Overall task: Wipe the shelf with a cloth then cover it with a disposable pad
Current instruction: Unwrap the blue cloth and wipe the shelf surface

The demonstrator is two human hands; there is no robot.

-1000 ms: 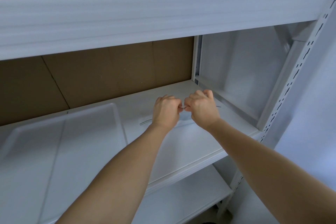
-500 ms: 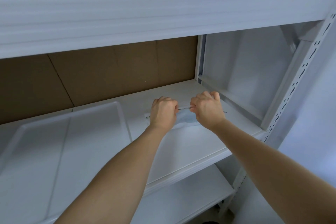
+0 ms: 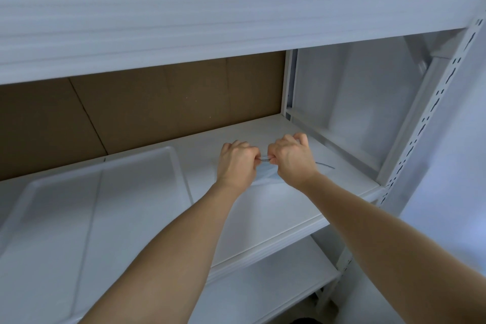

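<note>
Item, far left: a white tray (image 3: 86, 208) is being carried flat on the shelf (image 3: 276, 216), its raised rim being seen along the back and right edges. A brown cardboard panel (image 3: 136, 108) is being shown behind it as the back of the bay.

Item, centre: the left hand (image 3: 238, 163) is being held clenched above the shelf, its fingers being pinched onto the upper edge of a thin white disposable pad (image 3: 263, 179). The pad is being gripped between both hands; its body is being seen hanging just below and between the two wrists, down toward the shelf surface, partly hidden by the hands.

Item, right of centre: the right hand (image 3: 290, 159) is being held clenched on the same edge of the pad, almost touching the left hand, with only a short strip of the edge being exposed between them. A thin dark curved line is being seen on the shelf just beside this hand; what it is cannot be told.

Item, far right: a white perforated upright post (image 3: 431, 123) is being shown framing the bay, with an upper shelf (image 3: 236, 21) being seen overhead.
</note>
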